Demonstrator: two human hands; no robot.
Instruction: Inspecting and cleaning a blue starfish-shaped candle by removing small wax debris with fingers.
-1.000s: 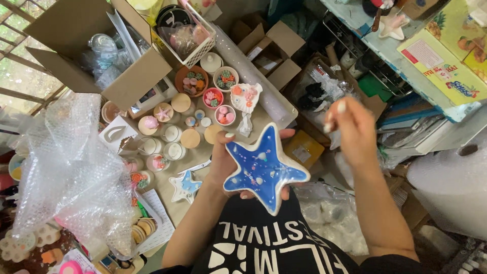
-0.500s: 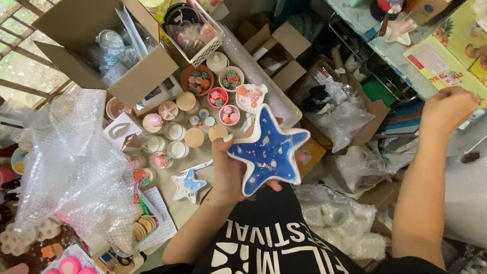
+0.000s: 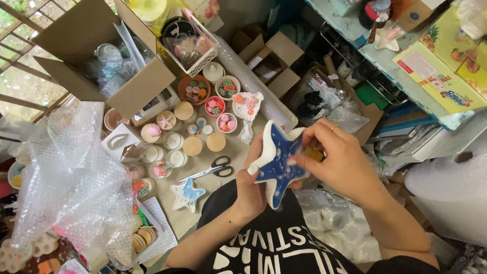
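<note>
A cluttered craft table [image 3: 238,147] fills the frame, boxes crowding its edges. Just below centre, the left hand [image 3: 251,190] is closed around the lower edge of a blue star dish [image 3: 276,162], while the right hand [image 3: 335,157] pinches its right arm. It looks stiff, glazed, likely slippery and breakable; best held by the thick rim. Left of it lie one smaller star dish [image 3: 186,194] and one pair of scissors [image 3: 215,167]. Farther up, two open cardboard boxes [image 3: 101,50].
</note>
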